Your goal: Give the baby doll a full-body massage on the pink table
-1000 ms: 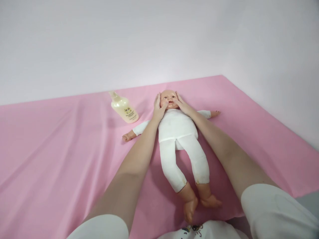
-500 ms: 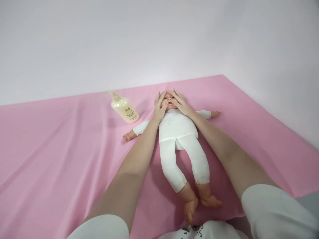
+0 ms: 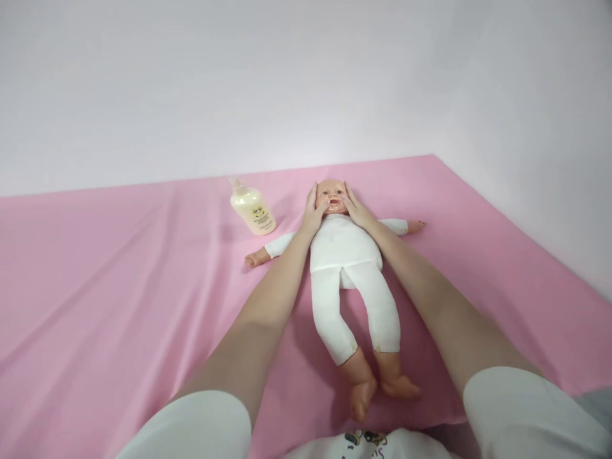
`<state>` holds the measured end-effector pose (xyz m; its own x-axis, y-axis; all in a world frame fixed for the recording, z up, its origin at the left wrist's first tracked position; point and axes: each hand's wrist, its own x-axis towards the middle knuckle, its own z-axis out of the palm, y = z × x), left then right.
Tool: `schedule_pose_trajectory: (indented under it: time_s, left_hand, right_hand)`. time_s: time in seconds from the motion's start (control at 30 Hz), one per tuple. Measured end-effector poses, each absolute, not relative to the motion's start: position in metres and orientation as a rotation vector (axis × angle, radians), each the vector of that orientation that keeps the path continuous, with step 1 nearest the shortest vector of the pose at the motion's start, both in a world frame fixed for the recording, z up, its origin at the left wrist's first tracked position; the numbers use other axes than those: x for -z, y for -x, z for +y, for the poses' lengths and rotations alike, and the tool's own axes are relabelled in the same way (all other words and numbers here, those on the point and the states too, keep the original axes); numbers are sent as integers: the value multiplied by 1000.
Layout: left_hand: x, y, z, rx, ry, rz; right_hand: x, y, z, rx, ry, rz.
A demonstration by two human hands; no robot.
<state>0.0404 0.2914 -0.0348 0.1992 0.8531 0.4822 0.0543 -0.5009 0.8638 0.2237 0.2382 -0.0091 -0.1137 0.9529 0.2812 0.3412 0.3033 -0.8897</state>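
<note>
A baby doll (image 3: pixel 345 242) lies on its back, its white cloth body toward me and its arms spread out. My left hand (image 3: pixel 313 211) rests along the left side of the doll's head, fingers stretched out and thumb near the mouth. On the opposite cheek lies my right hand (image 3: pixel 357 210), also with straight fingers and its thumb beside the mouth. The doll's eyes and forehead show between my hands; its ears are hidden.
A pump bottle (image 3: pixel 253 210) of pale yellow liquid stands left of the doll's head. Pink cloth (image 3: pixel 119 274) with folds on the left covers the table. A white wall (image 3: pixel 287 83) rises behind it.
Both hands have slid outward and down from the doll's forehead to the sides of its face, uncovering the forehead. The view has shifted slightly.
</note>
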Motion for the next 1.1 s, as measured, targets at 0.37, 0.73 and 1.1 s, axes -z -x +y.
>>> schedule_pose_trajectory:
  time_s: [0.37, 0.73, 1.1]
  left_hand:
    - [18, -47, 266, -1408, -2068, 953]
    - [-34, -29, 228, -658, -2461, 1520]
    - [-158, 48, 242, -23, -2122, 2394]
  right_hand:
    - [2, -231, 196, -471, 1408, -1956]
    - [10, -249, 133, -135, 1633, -2160]
    - [1, -251, 110, -178, 1717, -2174]
